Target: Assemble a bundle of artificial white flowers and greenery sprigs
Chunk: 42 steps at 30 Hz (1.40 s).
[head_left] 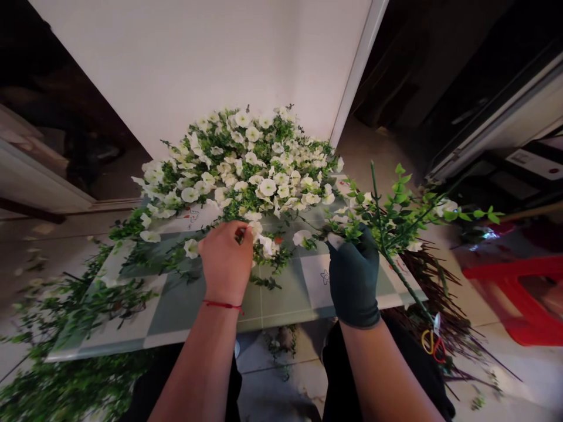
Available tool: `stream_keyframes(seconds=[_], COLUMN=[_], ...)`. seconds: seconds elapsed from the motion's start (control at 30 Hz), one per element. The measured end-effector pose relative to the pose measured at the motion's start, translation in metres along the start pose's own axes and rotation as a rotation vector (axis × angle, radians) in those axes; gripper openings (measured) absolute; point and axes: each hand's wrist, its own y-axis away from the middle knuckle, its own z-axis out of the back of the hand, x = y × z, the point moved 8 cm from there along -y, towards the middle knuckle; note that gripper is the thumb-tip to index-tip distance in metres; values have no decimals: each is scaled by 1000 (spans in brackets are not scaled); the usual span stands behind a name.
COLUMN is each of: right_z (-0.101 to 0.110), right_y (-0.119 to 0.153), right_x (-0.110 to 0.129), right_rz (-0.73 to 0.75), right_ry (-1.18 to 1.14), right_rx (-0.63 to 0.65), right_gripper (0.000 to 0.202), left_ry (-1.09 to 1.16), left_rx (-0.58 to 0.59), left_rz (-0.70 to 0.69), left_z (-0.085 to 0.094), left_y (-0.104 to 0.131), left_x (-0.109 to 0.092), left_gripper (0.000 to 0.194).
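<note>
My left hand, bare with a red string at the wrist, is closed in a pinch at a sprig of white flowers above the table. The fingertips meet by the petals, and part of the grip is hidden. My right hand wears a dark green glove and is closed around a leafy flower sprig. A pale thumb tip shows at its front. Just right of the glove, a bare green branching stem slants across the table edge. Many white flowers with green leaves are heaped behind both hands.
A checked table cover lies beneath the flowers. Greenery is piled at the left. Scissors with yellow and red handles hang by the right edge, near brown stems. A red stool stands farther right.
</note>
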Motion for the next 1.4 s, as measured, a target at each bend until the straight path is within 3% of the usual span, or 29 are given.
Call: stream_keyframes(seconds=[0.1,0.2,0.27,0.33,0.5,0.63,0.77,1.03,1.17,1.4], right_z=[0,-1,-1,-3,-18,-27,-32,-51,-57,-55], right_y=[1,1,1,2,7,12,16,25,28,28], right_x=[0,0,-1,-3,-1,-6,-13,-21,-18,-16], right_rz=[-18,-9,-13,-25,-13,-124,-217,-279,-289,-285], right_ry=[-46,-40,-37,-36,-18,-108,-121,-122,-120,-124], right_rx=[-1,1,0,27,203,292,333,478,516,516], right_gripper=[27,27,28,28,29,31,31,27,28,29], left_ry=[173,664,1017,1282,1584,1641,1573,1495,1444,1411], left_rx=[-198,-361,-316,-199,36,127,103,206,289,271], left_rz=[-9,-36,-1,65,222,214,226,210,173,281], left_z=[23,40,36,25,4,1,1,-11,-17,-25], left_y=[5,11,9,5,2,3,1,3,8,7], left_x=[-3,-3,-3,-7,-12,-11,-3,-11,-15,-9], left_gripper=[17,9,9,18,36,52,44,13,20,15])
